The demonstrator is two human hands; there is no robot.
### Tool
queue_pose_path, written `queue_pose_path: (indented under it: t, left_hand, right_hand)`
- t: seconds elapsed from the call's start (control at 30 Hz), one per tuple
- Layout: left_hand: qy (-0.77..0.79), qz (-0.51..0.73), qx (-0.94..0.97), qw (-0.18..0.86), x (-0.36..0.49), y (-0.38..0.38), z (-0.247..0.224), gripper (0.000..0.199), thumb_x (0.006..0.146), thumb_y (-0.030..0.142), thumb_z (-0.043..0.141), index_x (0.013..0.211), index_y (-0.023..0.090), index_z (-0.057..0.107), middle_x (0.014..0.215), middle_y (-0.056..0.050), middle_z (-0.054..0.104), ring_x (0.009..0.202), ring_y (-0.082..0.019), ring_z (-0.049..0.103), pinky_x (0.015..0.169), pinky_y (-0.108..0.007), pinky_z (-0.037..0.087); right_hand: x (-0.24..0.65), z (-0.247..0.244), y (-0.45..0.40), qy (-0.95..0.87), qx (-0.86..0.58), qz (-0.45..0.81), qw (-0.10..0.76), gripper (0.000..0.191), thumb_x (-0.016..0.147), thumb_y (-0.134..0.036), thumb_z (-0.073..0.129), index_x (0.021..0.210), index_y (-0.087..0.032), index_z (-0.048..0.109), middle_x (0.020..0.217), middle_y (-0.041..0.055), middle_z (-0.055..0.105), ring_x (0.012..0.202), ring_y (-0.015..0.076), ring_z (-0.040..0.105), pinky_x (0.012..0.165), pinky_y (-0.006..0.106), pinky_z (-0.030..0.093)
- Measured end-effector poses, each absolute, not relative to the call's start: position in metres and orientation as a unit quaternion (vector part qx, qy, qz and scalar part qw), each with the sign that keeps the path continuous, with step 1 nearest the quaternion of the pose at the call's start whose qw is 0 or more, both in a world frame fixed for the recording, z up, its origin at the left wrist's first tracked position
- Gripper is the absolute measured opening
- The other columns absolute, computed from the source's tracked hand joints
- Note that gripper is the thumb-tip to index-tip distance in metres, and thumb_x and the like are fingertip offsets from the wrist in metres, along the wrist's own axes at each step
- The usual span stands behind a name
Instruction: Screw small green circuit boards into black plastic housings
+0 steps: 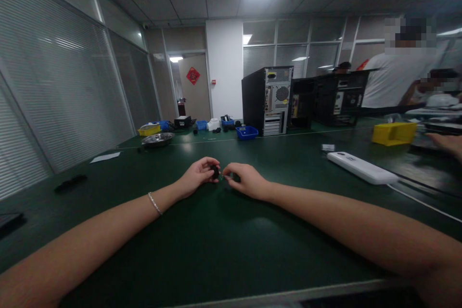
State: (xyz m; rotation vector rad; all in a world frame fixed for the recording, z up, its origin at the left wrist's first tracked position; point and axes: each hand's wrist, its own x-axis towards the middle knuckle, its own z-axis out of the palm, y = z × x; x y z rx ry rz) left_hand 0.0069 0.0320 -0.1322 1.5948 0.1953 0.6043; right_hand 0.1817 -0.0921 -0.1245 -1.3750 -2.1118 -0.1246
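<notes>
Above the dark green table (pixel 202 240), my left hand (pixel 198 175) is closed on a small black part (pixel 215 172), held between thumb and fingers. A bracelet circles my left wrist. Just to the right, my right hand (pixel 247 180) has its thumb and index finger bent together, pointing at the black part. Something tiny, thin and greenish (pixel 224 177) shows at those fingertips; it is too small to name. The two hands are a small gap apart.
Behind the hands stand a blue tray (pixel 247 132), a computer case (pixel 254 101), a metal dish (pixel 158 140) and a yellow bin (pixel 149 129). To the right are a white power bank-like box (pixel 361 167), a cable, another yellow bin (pixel 393 134) and another person's hand (pixel 447 144).
</notes>
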Motion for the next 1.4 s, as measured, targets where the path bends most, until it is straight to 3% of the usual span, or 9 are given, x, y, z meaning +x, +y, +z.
queue_pose_path:
  t: [0.2,0.43,0.53,0.8,1.07,1.4]
  left_hand:
    - [0.07,0.262,0.712,0.648,0.008,0.026,-0.129,0.03,0.071,0.017,0.071,0.098,0.015,0.058,0.099,-0.006,0.061,0.096,-0.021,0.059,0.089,-0.042,0.046]
    - [0.102,0.314,0.799,0.503,0.006,0.022,-0.124,0.024,0.069,0.018,0.071,0.092,0.014,0.064,0.097,-0.006,0.063,0.091,-0.02,0.06,0.087,-0.036,0.046]
    - [0.1,0.301,0.785,0.533,0.008,0.021,-0.126,0.027,0.068,0.017,0.072,0.093,0.014,0.063,0.097,-0.006,0.064,0.087,-0.019,0.061,0.082,-0.035,0.048]
    - [0.118,0.306,0.757,0.565,0.009,0.021,-0.126,0.018,0.071,0.018,0.071,0.086,0.013,0.062,0.093,-0.005,0.065,0.089,-0.018,0.061,0.089,-0.036,0.045]
    - [0.133,0.268,0.749,0.591,0.008,0.018,-0.123,0.041,0.071,0.018,0.071,0.11,0.014,0.06,0.116,-0.011,0.063,0.108,-0.022,0.058,0.099,-0.039,0.04]
    - [0.155,0.272,0.738,0.597,0.009,0.022,-0.127,0.039,0.073,0.022,0.07,0.11,0.012,0.062,0.11,-0.012,0.067,0.099,-0.021,0.063,0.096,-0.039,0.043]
  right_hand:
    - [0.181,-0.124,-0.091,-0.777,-0.509,-0.042,0.368,0.016,0.08,-0.012,0.054,0.094,-0.017,0.06,0.087,0.0038,0.063,0.078,0.0153,0.057,0.07,0.025,0.043]
    - [0.178,-0.121,-0.091,-0.741,-0.512,0.021,0.435,0.015,0.082,-0.015,0.054,0.094,-0.016,0.061,0.082,0.0015,0.062,0.074,0.0139,0.057,0.065,0.024,0.043]
    - [0.176,-0.121,-0.091,-0.733,-0.512,0.039,0.446,0.014,0.083,-0.017,0.053,0.094,-0.016,0.061,0.082,0.0014,0.063,0.073,0.0137,0.057,0.065,0.024,0.043]
    - [0.177,-0.12,-0.092,-0.729,-0.504,0.042,0.461,0.013,0.083,-0.018,0.054,0.092,-0.016,0.062,0.084,0.0021,0.064,0.076,0.014,0.058,0.067,0.024,0.043]
    - [0.178,-0.123,-0.089,-0.713,-0.522,0.014,0.469,0.011,0.083,-0.018,0.054,0.089,-0.016,0.063,0.081,0.0014,0.064,0.074,0.0138,0.057,0.065,0.023,0.042]
    - [0.179,-0.121,-0.091,-0.713,-0.529,0.018,0.459,0.012,0.083,-0.018,0.055,0.092,-0.017,0.063,0.086,0.0026,0.065,0.078,0.0147,0.058,0.068,0.024,0.043]
